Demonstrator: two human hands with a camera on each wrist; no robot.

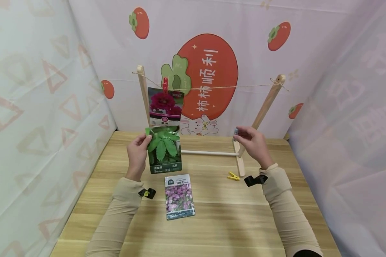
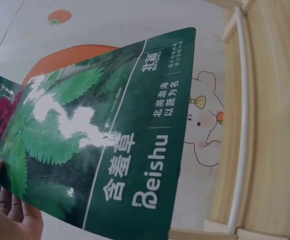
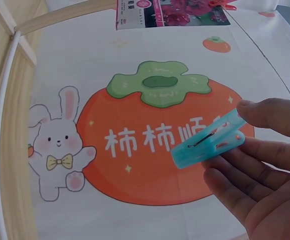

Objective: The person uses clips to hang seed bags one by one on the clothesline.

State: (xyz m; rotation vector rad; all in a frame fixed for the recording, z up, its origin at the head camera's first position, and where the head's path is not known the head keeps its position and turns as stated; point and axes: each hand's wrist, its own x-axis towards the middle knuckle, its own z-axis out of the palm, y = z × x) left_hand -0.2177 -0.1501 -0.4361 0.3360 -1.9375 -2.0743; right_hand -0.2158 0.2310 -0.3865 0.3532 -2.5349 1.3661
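My left hand [image 1: 137, 153] pinches the upper left edge of a green seed packet [image 1: 164, 148] with a fern-like leaf picture, held upright above the table. In the left wrist view its glossy front [image 2: 100, 145] fills the middle. My right hand [image 1: 252, 142] holds a light blue clothespin [image 3: 210, 142] between thumb and fingers, near the stand's right post. Behind the green packet, a seed packet with a crimson flower [image 1: 165, 107] hangs from the string [image 1: 212, 87] by a red clothespin [image 1: 165, 85].
A seed packet with pink-purple flowers [image 1: 179, 197] lies flat on the wooden table [image 1: 218, 221]. A yellow clothespin [image 1: 233, 176] lies by the foot of the right wooden post [image 1: 267, 103]. A white rod [image 1: 209, 153] joins the stand's sides low down. Printed cloth walls surround the table.
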